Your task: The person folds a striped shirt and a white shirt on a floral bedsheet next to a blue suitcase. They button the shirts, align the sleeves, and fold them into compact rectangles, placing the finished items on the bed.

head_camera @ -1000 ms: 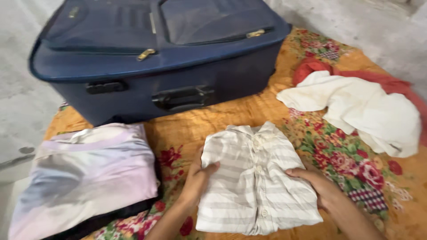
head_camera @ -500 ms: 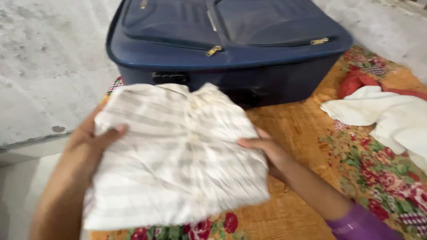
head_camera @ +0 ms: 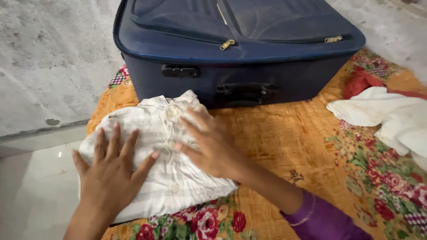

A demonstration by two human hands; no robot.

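Observation:
A folded white shirt with pale grey stripes and a button front (head_camera: 167, 186) lies on top of a stack of folded clothes at the left of the orange floral cloth (head_camera: 275, 138). My left hand (head_camera: 111, 171) rests flat on the shirt's left half, fingers spread. My right hand (head_camera: 209, 142) presses flat on the shirt's right half beside the button row. Neither hand grips anything. The stack below is almost fully hidden by the shirt.
A closed dark blue suitcase (head_camera: 240, 49) stands just behind the shirt. A crumpled cream garment (head_camera: 391, 118) over a red cloth (head_camera: 360, 80) lies at the right. A concrete wall (head_camera: 49, 62) and pale floor tiles (head_camera: 31, 191) are at the left.
The striped shirt was lifted from the middle of the cloth, carried left and laid on the folded stack. Both hands let go of it and now lie flat on top.

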